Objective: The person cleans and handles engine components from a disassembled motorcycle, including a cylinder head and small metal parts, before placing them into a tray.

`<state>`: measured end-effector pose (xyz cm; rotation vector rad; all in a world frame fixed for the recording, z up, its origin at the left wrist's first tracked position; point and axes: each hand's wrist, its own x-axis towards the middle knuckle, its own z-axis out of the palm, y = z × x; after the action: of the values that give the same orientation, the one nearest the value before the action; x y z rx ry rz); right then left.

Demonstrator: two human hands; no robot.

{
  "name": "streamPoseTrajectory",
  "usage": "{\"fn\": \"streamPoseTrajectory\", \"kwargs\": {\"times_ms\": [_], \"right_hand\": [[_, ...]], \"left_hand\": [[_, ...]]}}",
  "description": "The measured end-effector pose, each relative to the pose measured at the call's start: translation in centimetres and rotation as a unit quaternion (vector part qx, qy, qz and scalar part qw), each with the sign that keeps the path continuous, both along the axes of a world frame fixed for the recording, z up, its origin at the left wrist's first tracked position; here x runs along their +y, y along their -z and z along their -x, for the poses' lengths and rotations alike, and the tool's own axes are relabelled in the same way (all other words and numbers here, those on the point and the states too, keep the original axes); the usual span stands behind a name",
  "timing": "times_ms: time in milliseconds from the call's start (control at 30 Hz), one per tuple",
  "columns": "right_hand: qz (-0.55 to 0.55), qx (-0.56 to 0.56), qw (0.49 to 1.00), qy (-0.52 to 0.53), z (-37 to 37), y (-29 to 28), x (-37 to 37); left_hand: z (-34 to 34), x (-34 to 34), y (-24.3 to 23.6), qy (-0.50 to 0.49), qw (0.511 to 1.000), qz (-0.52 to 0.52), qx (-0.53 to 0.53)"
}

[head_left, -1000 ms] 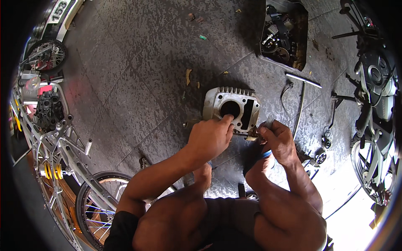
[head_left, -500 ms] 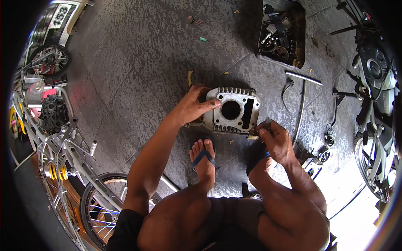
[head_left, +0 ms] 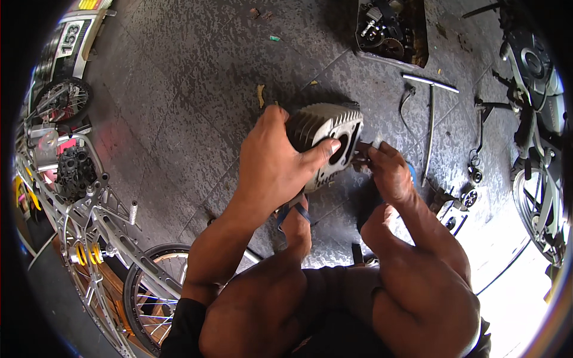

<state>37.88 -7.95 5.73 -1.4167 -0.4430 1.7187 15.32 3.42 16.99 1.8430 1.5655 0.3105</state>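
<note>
A finned metal engine cylinder block (head_left: 320,124) is tilted up between my feet, its flat bored face turned toward the right. My left hand (head_left: 271,158) grips it, with the thumb lying over the face beside the bore and the fingers behind the fins. At the block's right edge, my right hand (head_left: 391,170) is closed in a pinch. A small pale, flat piece (head_left: 377,142) sticks up from its fingertips; its exact kind is too small to make out. Whether the right fingers touch the block is hard to tell.
Greasy parts fill a dark tray (head_left: 391,59) at the far right. A T-shaped metal rod (head_left: 431,113) lies on the floor near a motorcycle (head_left: 540,95). Leftward stand a bare silver frame (head_left: 113,230) and a spoked wheel (head_left: 134,292). Small yellowish scraps (head_left: 261,95) dot the floor.
The cylinder block has been lifted and tipped from lying face up, so its face now turns right. My left hand rose with it; my right hand moved slightly up, still pinching the small piece.
</note>
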Motion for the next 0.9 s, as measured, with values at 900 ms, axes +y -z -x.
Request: {"fn": "streamPoseTrajectory", "kwargs": {"times_ms": [900], "right_hand": [[-0.205,-0.427,0.796,-0.377,0.4,-4.9,3.7]], "left_hand": [[-1.1,-0.1,1.3,0.06,0.996,-0.052,0.028]]}}
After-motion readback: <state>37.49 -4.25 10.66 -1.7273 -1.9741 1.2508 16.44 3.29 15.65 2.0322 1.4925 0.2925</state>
